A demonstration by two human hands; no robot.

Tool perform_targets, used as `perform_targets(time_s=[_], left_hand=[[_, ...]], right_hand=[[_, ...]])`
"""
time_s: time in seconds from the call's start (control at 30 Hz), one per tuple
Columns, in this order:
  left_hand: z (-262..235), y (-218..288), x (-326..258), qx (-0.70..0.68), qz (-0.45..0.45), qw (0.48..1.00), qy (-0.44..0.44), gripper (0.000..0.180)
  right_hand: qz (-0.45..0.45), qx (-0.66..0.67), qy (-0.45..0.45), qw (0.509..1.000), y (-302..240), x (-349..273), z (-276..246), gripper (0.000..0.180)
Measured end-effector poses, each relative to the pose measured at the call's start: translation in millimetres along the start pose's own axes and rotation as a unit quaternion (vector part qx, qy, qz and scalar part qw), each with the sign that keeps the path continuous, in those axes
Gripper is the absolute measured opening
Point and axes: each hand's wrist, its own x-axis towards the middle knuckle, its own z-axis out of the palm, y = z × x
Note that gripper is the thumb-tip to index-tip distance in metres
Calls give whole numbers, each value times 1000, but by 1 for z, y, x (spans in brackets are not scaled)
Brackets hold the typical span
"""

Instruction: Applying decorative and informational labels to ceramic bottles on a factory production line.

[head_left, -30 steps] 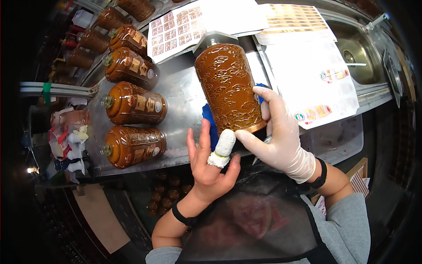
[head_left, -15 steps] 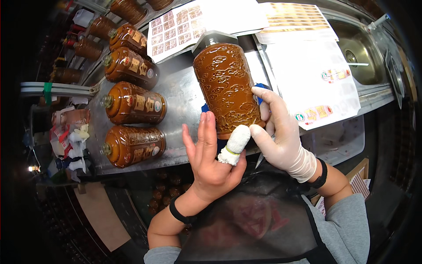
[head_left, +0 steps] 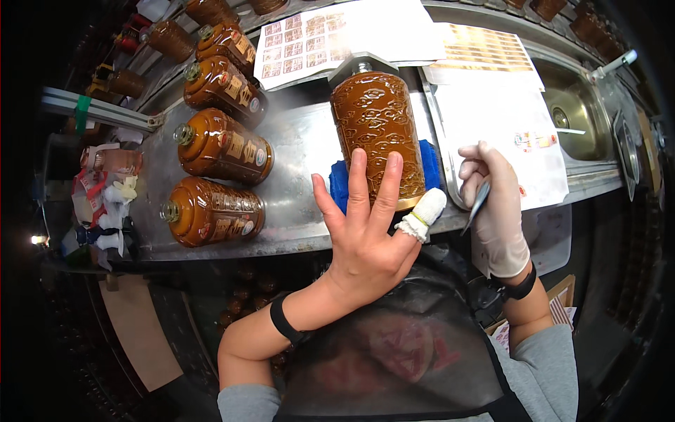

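Note:
A large amber-brown bottle (head_left: 376, 112) with raised cloud-like patterns lies on a folded blue cloth (head_left: 430, 165), its neck pointing away from me. My left hand (head_left: 373, 246) is spread over the bottle's near end, fingers apart and tips on or just above the glass. A white wrap (head_left: 427, 209) with a yellow band covers its index finger. To the right of the bottle, apart from it, my right hand (head_left: 503, 218) in a pale glove has its fingers curled. A slim, pointed metal tool (head_left: 479, 200) sticks out of it, tip towards me; its exact kind is unclear.
Several labelled brown bottles (head_left: 225, 144) lie in a row on the metal counter (head_left: 295, 204) at left. Sticker sheets (head_left: 309, 42) lie at the back, and a white label sheet (head_left: 492, 112) to the right. Beyond it is a metal sink (head_left: 580, 105).
My right hand has left the bottle's lower right side and drawn back to the right, the tool now showing. My left hand has moved onto the bottle with fingers spread. The view has shifted slightly.

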Motion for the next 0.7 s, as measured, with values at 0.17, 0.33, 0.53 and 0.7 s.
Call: perform_targets(time_s=[0.17, 0.33, 0.53, 0.7], left_hand=[[0, -18, -26, -62, -36, 997, 41, 52], [8, -28, -37, -121, -91, 987, 63, 64], [14, -31, -37, -126, -86, 986, 66, 69], [0, -31, -45, -117, -79, 988, 57, 52]], right_hand=[[171, 274, 41, 946, -9, -4, 11, 34], [-28, -26, -87, 995, -20, -35, 27, 32], [-351, -325, -102, 872, -24, -33, 64, 22], [-208, -293, -31, 933, -28, -36, 26, 15]])
